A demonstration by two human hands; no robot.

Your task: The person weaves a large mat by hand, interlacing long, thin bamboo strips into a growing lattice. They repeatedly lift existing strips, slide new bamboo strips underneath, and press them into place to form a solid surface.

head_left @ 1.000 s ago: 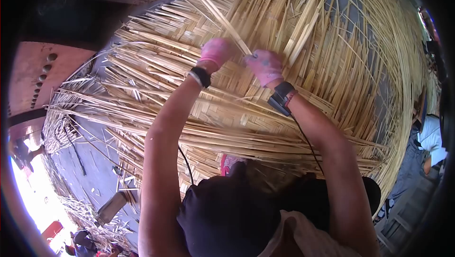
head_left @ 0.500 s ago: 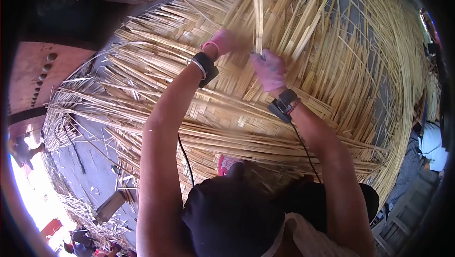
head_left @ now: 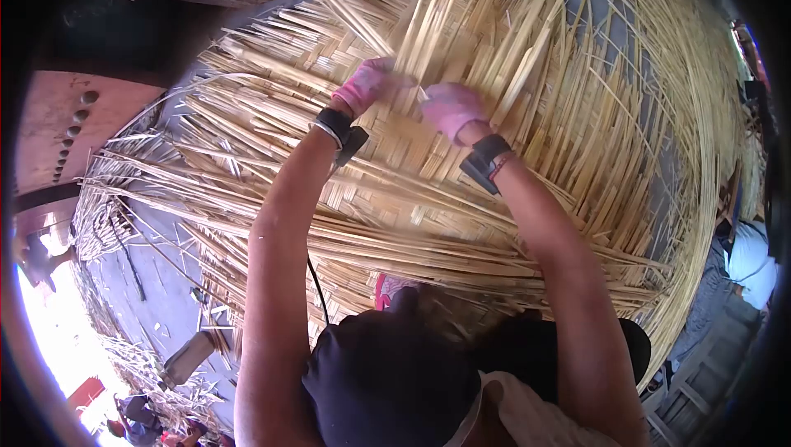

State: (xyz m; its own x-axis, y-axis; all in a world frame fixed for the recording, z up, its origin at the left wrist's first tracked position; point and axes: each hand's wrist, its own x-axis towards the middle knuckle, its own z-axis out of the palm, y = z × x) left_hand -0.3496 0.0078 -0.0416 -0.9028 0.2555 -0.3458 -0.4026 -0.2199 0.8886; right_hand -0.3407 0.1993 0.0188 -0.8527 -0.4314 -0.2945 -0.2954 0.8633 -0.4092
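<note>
Left hand: I am closing my pink-gloved left hand [head_left: 367,84] around the foot of the lifted strips [head_left: 428,23], which are fanning up toward 12 o'clock from my knuckles.

Right hand: my right hand [head_left: 453,109] is lying just at 4 o'clock of the left, knuckles up and fingers curling down onto the weave. I cannot tell whether it is pinching a strip or only pressing.

Where the work is: the lifted strips are rising from the far part of the woven mat [head_left: 395,183], which is spreading flat under both my forearms and fraying into loose ends toward 3 and 9 o'clock.

Doing it well: I am judging that the bundle needs holding low, near the last woven row, so the strips are bending and not cracking. The right hand should be pinning the finished rows so they are not sliding open.

Watch for: 1 stray strip [head_left: 342,10] is leaning out toward 11 o'clock, apart from the bundle, and may be slipping the grip.

Around me: 2 dark wristbands [head_left: 336,127] are sitting on my wrists. Another person's sleeve [head_left: 751,253] is showing at 3 o'clock, well apart from the mat.
</note>
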